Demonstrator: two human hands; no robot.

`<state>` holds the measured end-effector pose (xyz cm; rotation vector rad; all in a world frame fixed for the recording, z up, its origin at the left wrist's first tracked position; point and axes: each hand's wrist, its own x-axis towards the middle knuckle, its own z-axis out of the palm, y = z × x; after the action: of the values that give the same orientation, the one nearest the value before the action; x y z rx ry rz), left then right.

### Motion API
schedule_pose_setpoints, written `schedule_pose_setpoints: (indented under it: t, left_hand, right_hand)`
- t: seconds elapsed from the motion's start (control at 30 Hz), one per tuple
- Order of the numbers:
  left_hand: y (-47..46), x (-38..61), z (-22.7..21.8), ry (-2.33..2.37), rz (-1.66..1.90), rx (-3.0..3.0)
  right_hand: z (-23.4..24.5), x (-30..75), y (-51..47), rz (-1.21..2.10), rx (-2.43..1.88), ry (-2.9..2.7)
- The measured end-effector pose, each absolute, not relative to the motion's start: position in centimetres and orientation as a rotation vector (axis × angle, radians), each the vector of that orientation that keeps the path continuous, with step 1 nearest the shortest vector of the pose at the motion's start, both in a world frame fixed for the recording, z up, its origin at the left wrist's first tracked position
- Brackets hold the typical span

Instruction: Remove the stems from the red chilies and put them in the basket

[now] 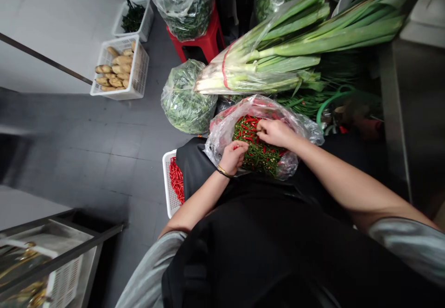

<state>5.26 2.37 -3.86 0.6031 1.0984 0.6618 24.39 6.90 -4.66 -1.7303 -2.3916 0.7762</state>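
The chilies [255, 148] at centre are a tangle of glossy red pods and green stems. More red chilies [176, 180] lie left of them, inside a white crate [167, 185] with a grid of small holes. At upper centre, the large green onions [264, 69] shade from white to green, with a red band. Upper left, tan potatoes [114, 71] sit beside a bright red stool [208, 39], and square grey tiles [104, 159] pattern the floor.
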Motion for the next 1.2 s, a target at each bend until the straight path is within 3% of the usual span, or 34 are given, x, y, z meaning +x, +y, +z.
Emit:
schedule_pose_setpoints:
  t: [0.1,0.17,0.37,0.63,0.97,1.2]
  left_hand:
    - [2.1,6.1,-4.1,1.062,0.574,0.815]
    - [1.8,6.5,-4.2,0.954,0.409,0.839]
    - [0.7,6.2,-4.0,0.773,0.155,0.557]
    - [2.4,4.2,-3.0,0.911,0.545,0.572]
    - [2.1,6.5,-4.2,1.025,0.631,0.577]
    - [1.5,5.9,-4.3,1.023,0.628,0.581]
  right_hand:
    - [-2.7,25.2,4.2,1.073,-1.656,-2.054]
    - [-2.0,25.2,2.0,1.100,-1.556,-2.057]
    - [-3.2,24.3,-0.3,0.491,-1.674,-2.404]
    - [-6.8,22.9,7.0,0.674,-2.002,-2.648]
    - [-5.3,23.6,1.0,0.706,-1.588,-2.318]
    - [-5.0,21.3,-2.0,0.830,-1.534,-2.246]
